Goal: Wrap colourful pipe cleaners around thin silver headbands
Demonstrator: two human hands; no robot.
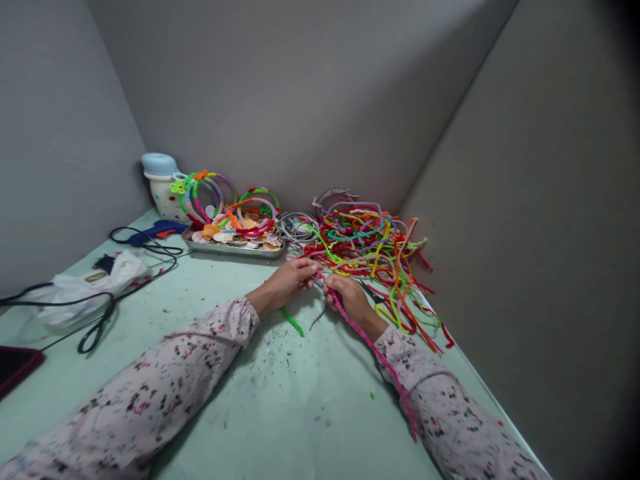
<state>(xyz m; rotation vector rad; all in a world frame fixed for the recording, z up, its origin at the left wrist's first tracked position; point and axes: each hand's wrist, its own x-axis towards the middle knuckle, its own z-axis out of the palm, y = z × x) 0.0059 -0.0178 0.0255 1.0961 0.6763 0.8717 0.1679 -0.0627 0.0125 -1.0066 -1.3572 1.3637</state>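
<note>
A pink pipe cleaner [375,350] runs from between my two hands and trails down over my right forearm. My right hand [347,298] is closed around it near its upper end. Close by, my left hand [293,283] pinches the tip of the same pink strand with thumb and fingers. A short green pipe cleaner piece [292,321] pokes out below my left hand. Between the hands, a thin grey wire [317,318] hangs toward the table; where it begins is hidden by my fingers.
Behind my right hand lies a tangled heap of coloured pipe cleaners [360,233], with scissors [371,291] beside it. A metal tray [235,251] holds shells and wrapped hoops. Left are a lidded cup [167,193], a blue tool [153,233], a black cord [107,307], a plastic bag [75,293] and a phone [17,370].
</note>
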